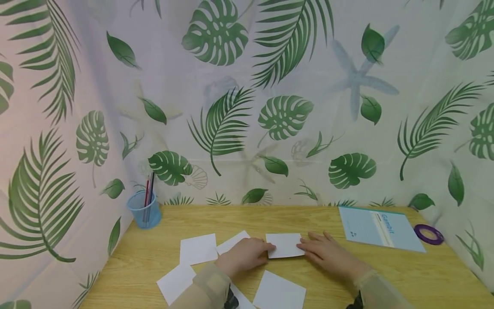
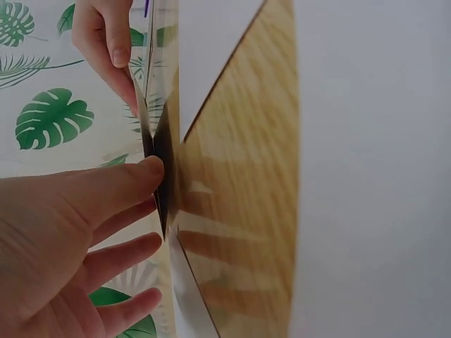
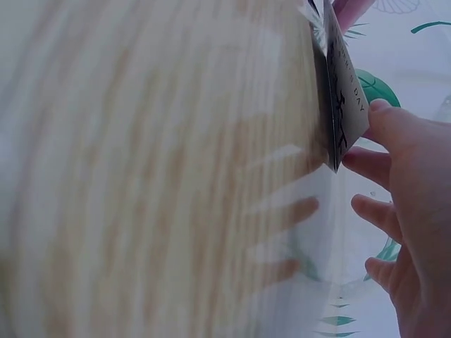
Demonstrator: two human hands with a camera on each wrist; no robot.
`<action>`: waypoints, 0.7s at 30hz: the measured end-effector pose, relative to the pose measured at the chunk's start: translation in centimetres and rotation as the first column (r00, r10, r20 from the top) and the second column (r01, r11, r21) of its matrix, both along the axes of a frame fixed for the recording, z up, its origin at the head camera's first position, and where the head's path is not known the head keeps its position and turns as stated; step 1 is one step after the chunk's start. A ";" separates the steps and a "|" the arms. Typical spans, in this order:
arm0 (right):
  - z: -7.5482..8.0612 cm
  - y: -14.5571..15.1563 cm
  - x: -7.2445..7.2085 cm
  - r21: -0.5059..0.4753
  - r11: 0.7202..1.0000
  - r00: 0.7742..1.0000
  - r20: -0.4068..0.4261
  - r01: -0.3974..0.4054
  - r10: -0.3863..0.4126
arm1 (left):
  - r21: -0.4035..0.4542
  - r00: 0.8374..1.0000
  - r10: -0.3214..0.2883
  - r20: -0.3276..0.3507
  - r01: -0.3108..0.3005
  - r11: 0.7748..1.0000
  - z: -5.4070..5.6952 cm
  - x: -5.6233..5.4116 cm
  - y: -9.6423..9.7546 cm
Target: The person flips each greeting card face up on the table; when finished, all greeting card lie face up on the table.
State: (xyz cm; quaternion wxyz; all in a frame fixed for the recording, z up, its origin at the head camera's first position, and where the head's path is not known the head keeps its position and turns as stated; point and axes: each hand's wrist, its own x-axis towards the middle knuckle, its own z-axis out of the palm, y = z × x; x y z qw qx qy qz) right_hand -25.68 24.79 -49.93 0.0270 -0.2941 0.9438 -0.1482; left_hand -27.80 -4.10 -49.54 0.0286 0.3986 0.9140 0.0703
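A small white card (image 1: pixel 284 245) is held just over the wooden table between both hands. My left hand (image 1: pixel 247 254) pinches its left end, thumb on the near face, as the left wrist view shows. At the other end my right hand (image 1: pixel 332 257) pinches the edge between thumb and index finger. In the right wrist view, dark print, partly readable as "DAY", shows on the card (image 3: pixel 345 91). White cards lie around the left hand: one (image 1: pixel 198 249) to its left, one (image 1: pixel 233 241) behind it, one (image 1: pixel 176 281) at the near left, and one (image 1: pixel 279 292) in front.
A blue mesh cup (image 1: pixel 144 210) with pencils stands at the back left of the table (image 1: pixel 328 296). At the right lie a light blue "Gambit" pad (image 1: pixel 380 229) and a purple tape roll (image 1: pixel 428 234). A leaf-patterned curtain (image 1: pixel 231 128) hangs behind.
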 end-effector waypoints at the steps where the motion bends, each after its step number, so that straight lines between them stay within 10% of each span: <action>1: 0.0 0.0 0.0 0.000 1.000 1.000 -0.007 -0.002 0.002 | 0.006 1.000 -0.001 0.004 0.001 1.000 0.1 0.0 0.0; 21: -0.3 0.4 0.2 -0.041 0.999 1.000 0.008 0.007 -0.007 | 0.093 0.996 -0.089 0.020 0.087 0.992 0.8 0.3 0.2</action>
